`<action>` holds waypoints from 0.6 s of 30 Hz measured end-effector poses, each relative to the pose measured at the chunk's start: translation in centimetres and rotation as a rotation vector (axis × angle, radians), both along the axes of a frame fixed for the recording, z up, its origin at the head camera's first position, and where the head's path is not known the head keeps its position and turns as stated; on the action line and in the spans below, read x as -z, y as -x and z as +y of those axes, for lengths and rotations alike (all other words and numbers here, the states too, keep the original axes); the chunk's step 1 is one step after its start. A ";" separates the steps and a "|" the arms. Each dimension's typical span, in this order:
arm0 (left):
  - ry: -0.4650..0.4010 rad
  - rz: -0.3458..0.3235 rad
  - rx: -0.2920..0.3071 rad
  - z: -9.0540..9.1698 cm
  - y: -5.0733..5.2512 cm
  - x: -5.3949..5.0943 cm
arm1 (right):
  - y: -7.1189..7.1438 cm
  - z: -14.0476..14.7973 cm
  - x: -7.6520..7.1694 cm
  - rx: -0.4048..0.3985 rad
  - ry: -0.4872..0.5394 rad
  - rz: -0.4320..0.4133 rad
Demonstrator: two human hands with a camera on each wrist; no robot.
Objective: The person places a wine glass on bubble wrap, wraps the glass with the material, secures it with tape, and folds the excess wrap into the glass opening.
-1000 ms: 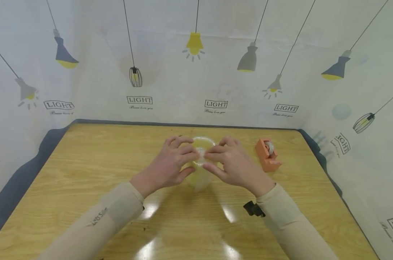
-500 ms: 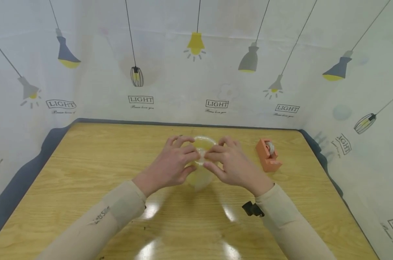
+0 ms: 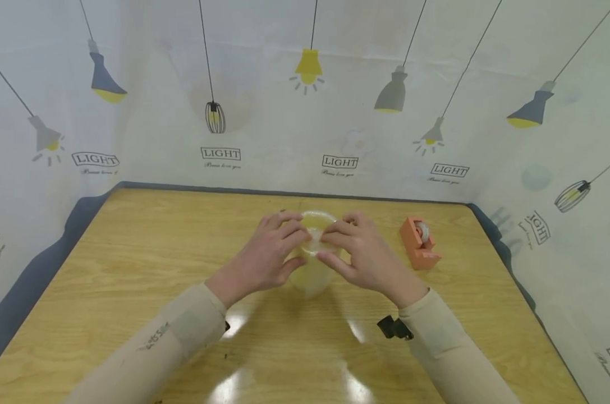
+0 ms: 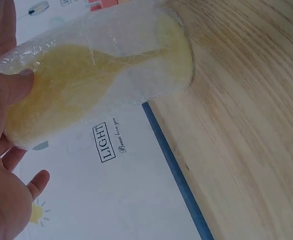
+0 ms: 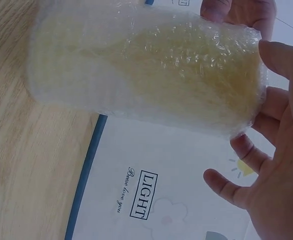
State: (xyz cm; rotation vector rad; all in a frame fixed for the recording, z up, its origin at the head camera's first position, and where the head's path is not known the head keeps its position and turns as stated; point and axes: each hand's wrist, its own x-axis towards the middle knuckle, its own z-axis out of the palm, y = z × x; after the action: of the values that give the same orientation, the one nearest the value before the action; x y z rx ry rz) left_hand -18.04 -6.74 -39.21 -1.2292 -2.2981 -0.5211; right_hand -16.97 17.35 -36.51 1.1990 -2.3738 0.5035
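A yellow stemmed glass (image 4: pixel 71 75) stands upright on the table, rolled in clear bubble wrap (image 3: pixel 312 280). Its bowl, narrow stem and round foot show through the wrap in both wrist views. At the top left of the roll, my left hand (image 3: pixel 264 252) pinches the wrap's upper edge, thumb on the near side. Opposite it, my right hand (image 3: pixel 370 255) holds the same edge with thumb and fingers, its lower fingers spread in the right wrist view. The fingertips of the two hands nearly meet over the roll's top opening, partly hiding it.
An orange tape dispenser (image 3: pixel 420 242) with a roll of clear tape stands to the right of my right hand. The wooden table (image 3: pixel 148 247) ends at a dark blue edge against a white curtain (image 3: pixel 264 129) printed with lamps.
The hands stay at the top of the wrapped glass, with only slight finger shifts. The head view has shifted a little. The tape dispenser stays in place.
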 end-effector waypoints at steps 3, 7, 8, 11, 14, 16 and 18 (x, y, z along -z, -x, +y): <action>-0.035 0.004 0.020 0.0 0.0 0.0 | 0.0 0.3 0.2 -0.009 0.042 -0.001; -0.061 0.029 0.041 -0.1 0.0 0.1 | 0.0 0.5 0.5 -0.022 0.080 0.020; -0.065 0.036 0.042 -0.1 0.1 0.2 | 0.0 0.5 0.6 -0.023 0.086 0.032; -0.077 0.051 0.044 -0.2 0.1 0.3 | 0.0 0.6 0.7 -0.023 0.099 0.071; -0.094 0.045 0.045 -0.3 0.1 0.4 | -0.1 0.7 0.9 -0.016 0.103 0.093; -0.102 0.033 0.044 -0.4 0.0 0.4 | -0.1 0.8 1.0 -0.015 0.106 0.099; -0.108 0.022 0.043 -0.5 0.0 0.4 | -0.1 0.9 1.1 -0.014 0.107 0.101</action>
State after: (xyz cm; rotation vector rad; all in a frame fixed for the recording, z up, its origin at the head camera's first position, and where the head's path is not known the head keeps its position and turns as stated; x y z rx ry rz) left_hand -18.02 -7.21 -39.60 -1.2284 -2.1992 -0.6353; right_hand -16.88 18.30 -37.60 1.1660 -2.2265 0.5541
